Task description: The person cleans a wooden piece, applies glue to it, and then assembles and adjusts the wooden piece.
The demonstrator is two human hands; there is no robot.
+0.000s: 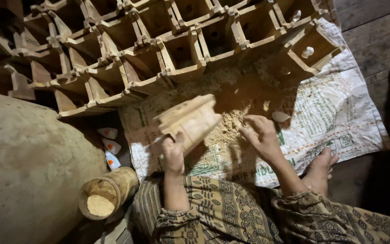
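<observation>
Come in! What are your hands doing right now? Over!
Left hand grips tapered wooden box mould, tilted. Right hand open, fingers in pale sawdust pile on printed woven sack. Nothing between them.

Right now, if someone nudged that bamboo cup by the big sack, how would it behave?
The bamboo cup lies tilted on its round side, so it would likely roll. Its walls look stiff. The pale powder inside would probably spill from the open mouth.
</observation>
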